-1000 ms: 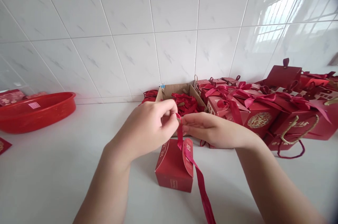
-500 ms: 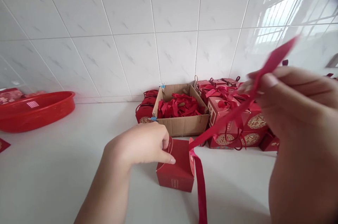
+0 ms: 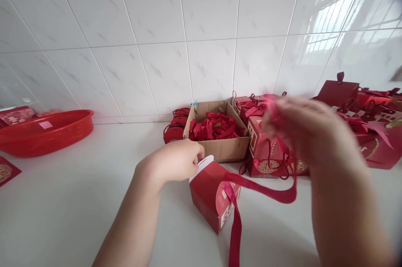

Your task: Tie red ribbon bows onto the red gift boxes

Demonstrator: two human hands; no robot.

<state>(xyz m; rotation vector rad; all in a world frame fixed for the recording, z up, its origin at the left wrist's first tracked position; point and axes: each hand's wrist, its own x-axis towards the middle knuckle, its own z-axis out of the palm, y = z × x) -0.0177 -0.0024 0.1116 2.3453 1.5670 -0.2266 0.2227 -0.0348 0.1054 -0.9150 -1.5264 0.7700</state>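
A small red gift box (image 3: 204, 193) stands on the white counter, turned at an angle, with its white-lined flap (image 3: 205, 164) raised at the far left. My left hand (image 3: 182, 160) is closed at that flap, its fingers curled over the edge and partly hidden. A red ribbon (image 3: 266, 190) passes through the box's near right flap. One tail hangs down over the counter's front; the other loops up to my right hand (image 3: 301, 126). Motion blurs that hand, which pinches the ribbon's end above the counter, in front of the finished-looking boxes.
An open cardboard carton (image 3: 222, 149) full of red ribbons stands by the tiled wall. Dark red boxes (image 3: 176, 126) are on its left, stacked red gift boxes (image 3: 264, 149) on its right, and more bags (image 3: 383, 145) farther right. A red plastic basin (image 3: 63, 133) sits at left.
My right hand has moved left and inward with the ribbon, which went from taut to slack. The gift box has turned, showing its printed side, while my left hand stays at its far edge.
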